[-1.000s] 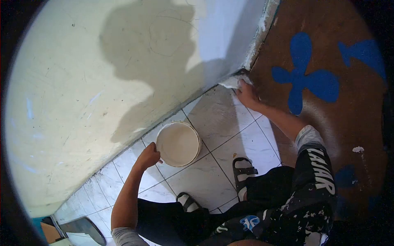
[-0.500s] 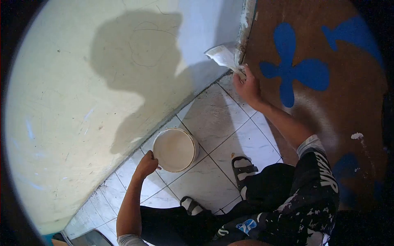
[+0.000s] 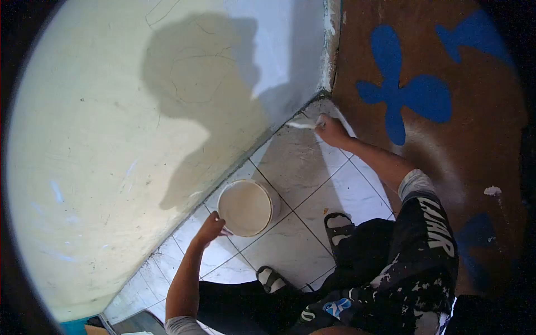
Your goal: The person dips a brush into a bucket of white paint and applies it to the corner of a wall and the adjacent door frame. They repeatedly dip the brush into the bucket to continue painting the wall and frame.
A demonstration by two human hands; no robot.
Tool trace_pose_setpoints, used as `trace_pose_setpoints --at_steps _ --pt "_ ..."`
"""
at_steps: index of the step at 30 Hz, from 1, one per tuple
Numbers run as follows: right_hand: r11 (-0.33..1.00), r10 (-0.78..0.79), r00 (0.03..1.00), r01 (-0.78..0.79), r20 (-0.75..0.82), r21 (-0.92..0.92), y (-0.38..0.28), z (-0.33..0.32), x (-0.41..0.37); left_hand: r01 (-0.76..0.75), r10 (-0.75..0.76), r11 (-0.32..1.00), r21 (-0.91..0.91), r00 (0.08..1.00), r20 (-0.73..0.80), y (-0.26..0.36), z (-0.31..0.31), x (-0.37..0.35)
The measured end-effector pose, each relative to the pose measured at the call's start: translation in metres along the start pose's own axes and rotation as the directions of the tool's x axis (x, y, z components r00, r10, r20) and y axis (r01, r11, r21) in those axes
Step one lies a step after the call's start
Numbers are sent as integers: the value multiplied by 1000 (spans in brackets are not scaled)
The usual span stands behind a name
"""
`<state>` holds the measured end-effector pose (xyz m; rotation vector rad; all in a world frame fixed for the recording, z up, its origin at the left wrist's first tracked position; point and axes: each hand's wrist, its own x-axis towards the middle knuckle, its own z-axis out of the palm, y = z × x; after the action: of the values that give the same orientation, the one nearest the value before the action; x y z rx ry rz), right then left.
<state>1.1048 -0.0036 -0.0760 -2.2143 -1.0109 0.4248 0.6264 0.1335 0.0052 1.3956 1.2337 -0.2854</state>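
Observation:
My right hand is closed around the handle of a wide paintbrush. Its white bristles point left, at the foot of the wall close to the corner. At lower left, my left hand is closed at the near-left rim of a round plastic bucket, fingers curled at its edge. Whitish paint shows inside the bucket, which is upright over the floor tiles.
The cream wall has a fresh white painted strip beside the corner. On the right rises a brown panel with blue shapes. My sandalled feet are on white floor tiles. Dark items lie at bottom left.
My right hand has brought the brush down from the wall near the corner to the wall's foot, bristles now edge-on. The view has shifted slightly; my left hand remains at the bucket.

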Motion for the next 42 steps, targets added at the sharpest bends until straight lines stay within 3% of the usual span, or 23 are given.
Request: trace_pose_setpoints --at_steps 2,3,5,9,13,18,20,21,22,23,25,27,29,30,31,33,35,38,42 --pt "963 -221 950 177 219 204 0 9 9 -26 26 996 -89 1000 8 -8 11 -12" --pt "962 -231 945 187 230 199 1 13 13 -25 25 994 -104 1000 2 -13 10 -16" --pt "931 -353 827 261 438 257 -17 12 11 88 -80 994 -65 990 113 -27 6 -27" --pt "882 -471 702 356 535 310 -41 28 3 181 -171 978 -108 981 95 -54 3 -54" --pt "855 -514 644 334 566 396 -70 53 -13 256 -264 958 -133 963 -46 -68 7 -84" --pt "878 -478 568 284 670 386 -134 44 -39 204 -211 959 -197 977 -14 -104 -1 -111" --pt "868 -490 546 232 679 440 -154 42 -52 195 -192 980 -29 978 75 -96 -10 -127" --pt "872 -483 550 235 682 429 -166 38 -58 155 -157 986 66 987 17 -104 -19 -130" --pt "875 -479 536 227 695 428 -181 30 -66 56 -56 929 365 998 -9 -93 -25 -139" --pt "877 -475 524 217 707 428 -196 22 -74 -36 50 775 631 999 -4 -68 -32 -155" --pt "874 -486 532 290 694 390 -230 8 -96 -154 152 608 779 985 77 -6 -18 -197" --pt "854 -517 520 367 680 368 -254 1 -111 -337 236 543 769 940 245 -2 -8 -202" --pt "811 -549 507 514 664 279 -270 3 -128 -485 198 462 743 873 446 -18 9 -188" --pt "817 -539 505 510 674 271 -284 4 -139 -517 147 382 766 852 502 -29 18 -189" --pt "833 -479 512 522 713 185 -299 3 -153 -528 149 399 750 844 515 -39 23 -190" --pt "842 -409 521 531 750 90 -330 8 -177 -721 -99 203 663 658 746 -52 22 -193" --pt "724 -216 390 679 895 -121 -362 21 -197 -762 -67 197 616 617 784 -79 26 -198" --pt "635 -207 322 762 924 -124 -360 68 -225 -804 34 239 545 568 822 -70 16 -216" --pt "554 -208 353 811 912 -187 -342 123 -251 -796 157 320 514 579 800 -82 2 -217"
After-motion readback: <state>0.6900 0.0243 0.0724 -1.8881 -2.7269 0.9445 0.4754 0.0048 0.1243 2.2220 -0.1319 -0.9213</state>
